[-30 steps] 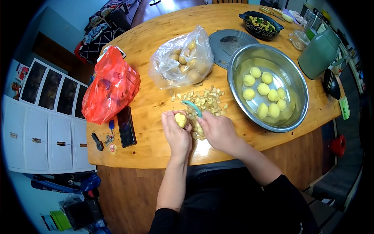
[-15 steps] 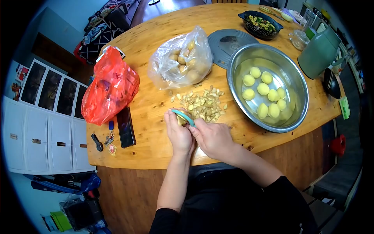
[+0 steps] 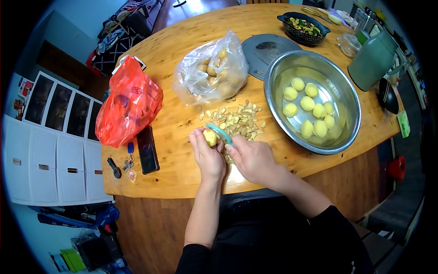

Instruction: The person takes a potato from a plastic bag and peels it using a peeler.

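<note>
My left hand (image 3: 210, 159) is closed around a partly peeled potato (image 3: 210, 137), whose yellow flesh shows at the top. In my right hand (image 3: 253, 160) is a teal peeler (image 3: 220, 132), its head just above and to the right of the potato. Beneath and beyond both hands lies a heap of potato peelings (image 3: 239, 119) on the wooden table. To the right, a large steel basin (image 3: 270, 91) holds water and several peeled yellow potatoes (image 3: 308, 104). Behind the peelings stands a clear plastic bag (image 3: 189, 82) with unpeeled potatoes (image 3: 226, 86) inside.
On the left are a red plastic bag (image 3: 130, 107), a phone (image 3: 147, 150) and keys (image 3: 129, 162). Behind the basin lies a round grey mat (image 3: 262, 50). A dark dish of food (image 3: 305, 29) and a green jug (image 3: 373, 61) stand at the back right.
The peeler has lifted off the potato and moved slightly right with my right hand. More of the potato's peeled face now shows in my left hand.
</note>
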Available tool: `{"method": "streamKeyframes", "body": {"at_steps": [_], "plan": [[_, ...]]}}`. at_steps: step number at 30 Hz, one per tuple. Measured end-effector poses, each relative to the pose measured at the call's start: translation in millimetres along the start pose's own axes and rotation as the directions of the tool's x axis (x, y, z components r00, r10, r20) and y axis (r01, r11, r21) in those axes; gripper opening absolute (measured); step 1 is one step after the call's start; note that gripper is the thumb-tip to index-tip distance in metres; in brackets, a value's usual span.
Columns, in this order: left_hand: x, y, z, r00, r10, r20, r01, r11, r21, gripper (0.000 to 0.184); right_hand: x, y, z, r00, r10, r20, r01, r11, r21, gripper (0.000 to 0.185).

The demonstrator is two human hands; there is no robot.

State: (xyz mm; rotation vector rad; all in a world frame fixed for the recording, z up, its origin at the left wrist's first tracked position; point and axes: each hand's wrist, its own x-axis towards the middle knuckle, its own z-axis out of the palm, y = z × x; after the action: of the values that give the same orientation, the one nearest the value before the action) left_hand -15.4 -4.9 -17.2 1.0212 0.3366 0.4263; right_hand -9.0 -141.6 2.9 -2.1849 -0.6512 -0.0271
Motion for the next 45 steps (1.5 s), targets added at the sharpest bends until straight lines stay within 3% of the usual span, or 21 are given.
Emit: {"method": "streamKeyframes", "body": {"at_steps": [6, 12, 16, 17, 18, 19, 22, 23, 25, 26, 27, 28, 31, 34, 38, 40, 43, 45], "plan": [[1, -14, -1, 0.994, 0.077, -0.083, -0.070, 0.995, 0.074, 0.025, -3, -6, 6, 0.996, -0.086, 0.012, 0.086, 0.996, -0.010, 0.023], [-2, 5, 6, 0.997, 0.011, -0.074, -0.012, 1.000, -0.021, 0.025, 4, 17, 0, 0.996, 0.086, -0.032, -0.090, 0.987, -0.134, 0.026], [0, 4, 2, 0.999, -0.044, -0.010, 0.043, 0.991, -0.125, 0.027, 0, 11, -1, 0.999, -0.037, -0.021, 0.037, 0.999, -0.009, 0.026], [0, 4, 2, 0.999, -0.051, 0.005, 0.051, 0.990, -0.131, 0.028, 1, 16, -3, 0.981, 0.115, 0.154, -0.166, 0.913, 0.373, 0.027], [-2, 3, 1, 0.998, -0.056, 0.019, 0.058, 0.989, -0.137, 0.028, 4, 26, -6, 0.913, 0.178, 0.367, -0.388, 0.652, 0.651, 0.028], [-2, 3, 0, 0.998, -0.061, 0.032, 0.065, 0.988, -0.142, 0.029, 8, 32, -7, 0.810, 0.136, 0.571, -0.584, 0.274, 0.764, 0.028], [-2, 5, 1, 0.999, -0.055, 0.000, 0.055, 0.994, -0.096, 0.031, 11, 35, 2, 0.936, 0.187, 0.300, -0.341, 0.698, 0.629, 0.031], [-2, 7, 1, 0.998, -0.056, 0.010, 0.056, 0.993, -0.101, 0.028, 11, 36, 1, 0.854, 0.245, 0.458, -0.518, 0.480, 0.708, 0.029], [-3, 8, 4, 0.998, -0.053, 0.029, 0.057, 0.991, -0.123, 0.022, 11, 27, -5, 0.957, 0.216, 0.195, -0.285, 0.833, 0.474, 0.029], [-5, 8, 3, 0.998, -0.052, 0.019, 0.053, 0.997, -0.048, 0.014, 9, 21, -7, 0.985, 0.156, 0.078, -0.173, 0.939, 0.296, 0.028], [-6, 8, 2, 0.999, -0.050, 0.012, 0.050, 0.998, 0.030, 0.012, 9, 20, -10, 0.966, 0.201, 0.161, -0.246, 0.906, 0.344, 0.029], [-5, 8, 2, 0.999, -0.044, 0.008, 0.043, 0.993, 0.106, 0.017, 9, 20, -10, 0.970, 0.195, 0.146, -0.232, 0.922, 0.311, 0.029], [0, -4, -1, 0.957, 0.269, 0.113, -0.291, 0.900, 0.323, 0.029, 4, 17, -10, 0.979, 0.180, 0.090, -0.195, 0.961, 0.195, 0.029], [-9, 6, 1, 0.990, 0.073, 0.118, -0.111, 0.927, 0.359, 0.027, 3, 11, -11, 0.990, 0.143, 0.017, -0.144, 0.987, 0.071, 0.025], [-7, -1, 4, 0.967, 0.228, 0.116, -0.255, 0.857, 0.448, 0.020, 0, 6, -10, 0.997, 0.067, -0.033, -0.067, 0.998, 0.013, 0.020], [-9, 5, 11, 0.927, 0.343, 0.153, -0.372, 0.783, 0.499, 0.018, 0, 4, -11, 0.998, 0.056, -0.035, -0.056, 0.998, 0.009, 0.020], [-5, 12, 8, 0.762, 0.490, 0.424, -0.629, 0.403, 0.665, 0.016, -1, 4, -12, 0.998, 0.060, -0.030, -0.060, 0.998, 0.002, 0.021], [-8, 11, 11, 0.778, 0.493, 0.390, -0.607, 0.425, 0.672, 0.012, -1, 4, -12, 0.998, 0.054, -0.033, -0.054, 0.999, -0.007, 0.021]]}}
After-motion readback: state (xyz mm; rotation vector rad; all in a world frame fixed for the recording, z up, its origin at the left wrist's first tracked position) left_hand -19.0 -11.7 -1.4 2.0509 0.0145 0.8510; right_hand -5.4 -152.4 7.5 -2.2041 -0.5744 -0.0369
